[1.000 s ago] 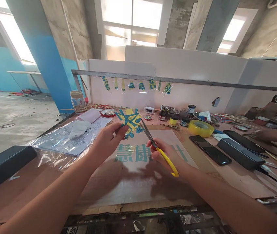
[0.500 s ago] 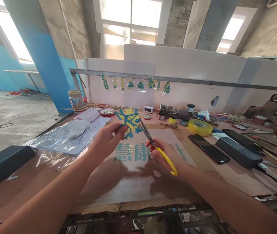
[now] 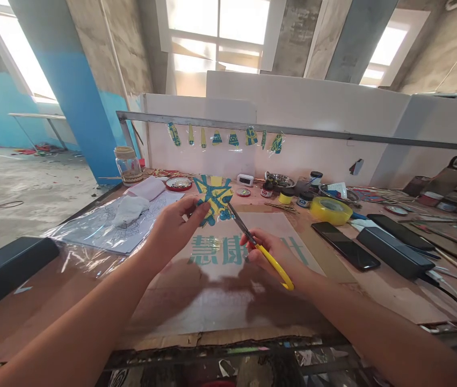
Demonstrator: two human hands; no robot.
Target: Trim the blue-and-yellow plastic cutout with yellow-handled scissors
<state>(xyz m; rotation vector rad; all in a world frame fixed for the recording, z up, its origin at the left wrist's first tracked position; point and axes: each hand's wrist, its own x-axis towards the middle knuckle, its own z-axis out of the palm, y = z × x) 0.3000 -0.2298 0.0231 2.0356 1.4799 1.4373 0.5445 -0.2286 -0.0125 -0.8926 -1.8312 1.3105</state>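
The left hand [image 3: 182,221] pinches the cutout [image 3: 214,193], a flat blue-and-yellow piece, between thumb and fingers at its lower left side. The right hand [image 3: 269,250] is closed around the yellow handles of the scissors [image 3: 274,264], whose blades point up and leftward to the cutout's right edge. The cutout is held in the air over the middle of the worktop [image 3: 43,303], above a sheet [image 3: 282,223] with teal characters that lies towards the near edge.

The step in hand looks like trimming along the cutout's outline. The blade tips are small and overlap the edge in this view, so whether they are biting into it cannot be told for sure. The next move seems to call for a steady pinch, the blades following the outline closely, and the left fingers kept out of their path; turning the cutout rather than the scissors may suit the tight corners.

Along the far edge of the worktop runs a rail [image 3: 312,130] with similar small pieces [image 3: 216,138] hanging from it. A jar [image 3: 127,165] stands at the far left corner, while tape [image 3: 328,217] and a phone [image 3: 345,245] lie towards the right edge.
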